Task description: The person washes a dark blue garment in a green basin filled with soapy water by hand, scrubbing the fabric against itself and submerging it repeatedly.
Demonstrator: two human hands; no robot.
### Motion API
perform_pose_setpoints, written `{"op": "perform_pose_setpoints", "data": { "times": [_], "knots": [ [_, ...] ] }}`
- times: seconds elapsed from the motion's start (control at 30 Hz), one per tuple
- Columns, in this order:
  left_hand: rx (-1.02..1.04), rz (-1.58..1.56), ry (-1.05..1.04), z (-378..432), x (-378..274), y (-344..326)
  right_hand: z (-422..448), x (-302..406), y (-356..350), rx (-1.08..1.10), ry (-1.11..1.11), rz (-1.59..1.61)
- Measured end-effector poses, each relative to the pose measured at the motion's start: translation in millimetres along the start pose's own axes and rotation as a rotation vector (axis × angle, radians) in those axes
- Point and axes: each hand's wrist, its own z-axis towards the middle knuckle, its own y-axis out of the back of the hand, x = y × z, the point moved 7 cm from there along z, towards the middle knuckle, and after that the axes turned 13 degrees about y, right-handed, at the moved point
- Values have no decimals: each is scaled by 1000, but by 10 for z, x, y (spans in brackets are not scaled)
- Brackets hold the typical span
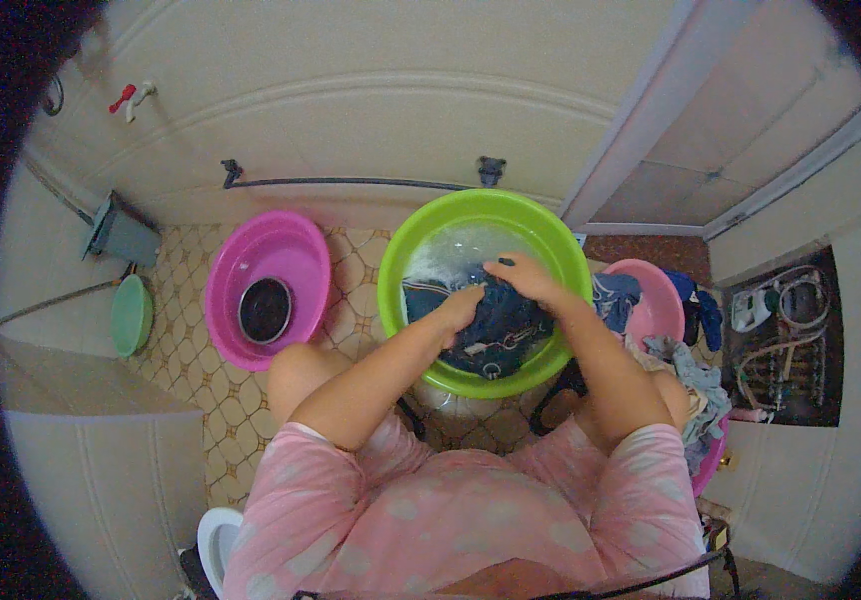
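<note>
A green plastic basin [391, 330] stands on the floor before me, with sudsy water [468, 244] at its far side. Dark blue clothing [502, 322] with pale cords or trim lies wet inside it. My left hand [463, 309] is closed on the cloth near the middle of the basin, its fingertips partly hidden in the folds. Just to the right and slightly farther away, my right hand [522, 276] rests over the far edge of the clothing with thumb and fingers bent; whether it grips any cloth is unclear.
Left stands a magenta basin [310, 247] holding a dark round vessel [265, 310]. A small green basin [131, 315] is farther left. To the right are a pink basin [659, 300] with clothes and a pile of light garments [704, 390]. A black pipe [355, 182] runs along the wall.
</note>
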Motion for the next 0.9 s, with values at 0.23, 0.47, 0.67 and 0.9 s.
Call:
{"op": "perform_pose_setpoints", "data": {
  "times": [0.23, 0.47, 0.67, 0.9],
  "knots": [
    [-497, 666, -631, -329, -777, 259, -43, 193, 441, -166, -167, 562],
    [-597, 852, -910, -70, -1070, 383, 112, 245, 460, -310, 182, -213],
    [-739, 1304, -699, 298, -745, 495, 13, -36, 25, -79, 64, -585],
    [-693, 1188, -600, 673, -573, 772, 142, -423, -136, -58, -90, -497]
  ]
}}
